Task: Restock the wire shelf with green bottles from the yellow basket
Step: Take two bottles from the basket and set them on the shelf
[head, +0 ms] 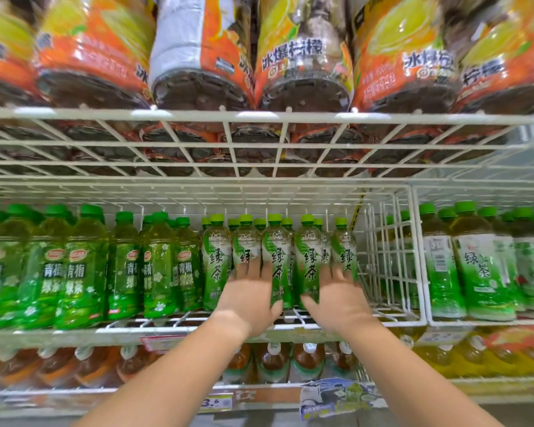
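A row of green tea bottles with light green caps stands at the front of the middle wire shelf. My left hand lies flat against the second bottle of that row, fingers straight and pointing up, thumb by the base of the middle bottle. My right hand presses in the same way against the row between two bottles further right, thumb near a bottle's base. Neither hand grips anything. The yellow basket is not in view.
Darker green bottles fill the shelf to the left. A white wire divider with a gap before it separates more green tea bottles on the right. Orange-labelled bottles stand on the shelf above, brown tea bottles below.
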